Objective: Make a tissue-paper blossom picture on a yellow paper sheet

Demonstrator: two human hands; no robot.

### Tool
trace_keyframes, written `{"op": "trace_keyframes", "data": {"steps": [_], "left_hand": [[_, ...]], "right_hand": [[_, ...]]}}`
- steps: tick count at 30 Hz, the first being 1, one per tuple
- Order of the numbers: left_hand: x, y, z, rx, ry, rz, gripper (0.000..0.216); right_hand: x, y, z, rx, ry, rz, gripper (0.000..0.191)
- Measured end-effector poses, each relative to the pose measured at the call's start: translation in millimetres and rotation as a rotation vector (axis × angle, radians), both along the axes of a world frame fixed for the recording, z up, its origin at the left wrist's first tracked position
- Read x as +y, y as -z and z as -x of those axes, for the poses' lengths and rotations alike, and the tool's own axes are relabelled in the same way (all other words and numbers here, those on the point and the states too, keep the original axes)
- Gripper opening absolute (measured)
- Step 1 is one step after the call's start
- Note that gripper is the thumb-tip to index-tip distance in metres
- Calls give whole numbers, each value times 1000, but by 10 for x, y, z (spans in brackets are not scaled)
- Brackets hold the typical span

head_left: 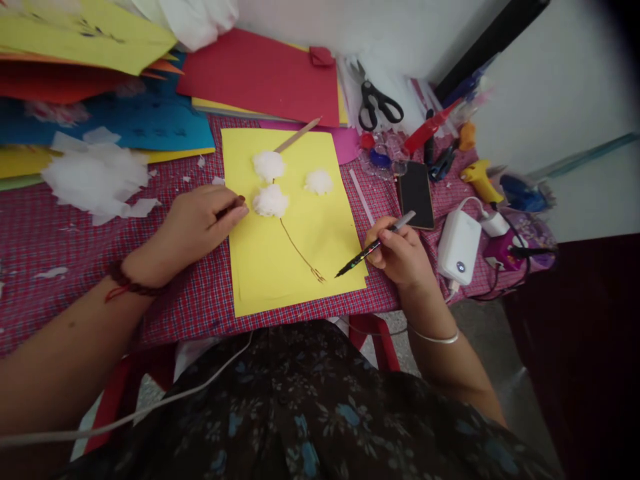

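Yellow paper (270, 267), smooth rectangle w/ fluffy cotton puffs (271, 200); R hand (400, 257) pinches slim black marker (373, 247) near brown stem line (300, 252); L hand (200, 223) flat, fingers loose, on left edge.

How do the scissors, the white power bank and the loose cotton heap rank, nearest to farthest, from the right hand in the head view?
1. white power bank, just right of the right hand holding the pen.
2. scissors, at the back by the wall.
3. cotton heap, far left, beyond the yellow paper.

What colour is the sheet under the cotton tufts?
The sheet is yellow; the head view shows it best.
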State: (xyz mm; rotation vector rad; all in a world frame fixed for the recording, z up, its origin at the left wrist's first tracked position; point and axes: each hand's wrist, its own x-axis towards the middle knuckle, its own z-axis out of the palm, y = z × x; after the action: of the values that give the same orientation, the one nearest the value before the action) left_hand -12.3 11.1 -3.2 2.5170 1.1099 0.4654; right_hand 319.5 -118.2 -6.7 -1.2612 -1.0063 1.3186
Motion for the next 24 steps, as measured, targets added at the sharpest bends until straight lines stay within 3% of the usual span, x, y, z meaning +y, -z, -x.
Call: {"op": "trace_keyframes", "data": {"steps": [8, 11, 15, 20, 24], "left_hand": [[47, 55, 44, -35, 43, 12, 35], [62, 64, 60, -44, 75, 38, 36], [71, 87, 86, -81, 133, 32, 36], [80, 124, 129, -99, 175, 16, 34], [80, 138, 151, -120, 190, 24, 32]], "right_hand": [[316, -362, 159, -104, 154, -116, 29], [510, -400, 248, -156, 208, -161, 33], [716, -254, 280, -135, 322, -234, 32], [789, 3, 279, -50, 292, -128, 30], [777, 100, 309, -35, 279, -111, 25]]}}
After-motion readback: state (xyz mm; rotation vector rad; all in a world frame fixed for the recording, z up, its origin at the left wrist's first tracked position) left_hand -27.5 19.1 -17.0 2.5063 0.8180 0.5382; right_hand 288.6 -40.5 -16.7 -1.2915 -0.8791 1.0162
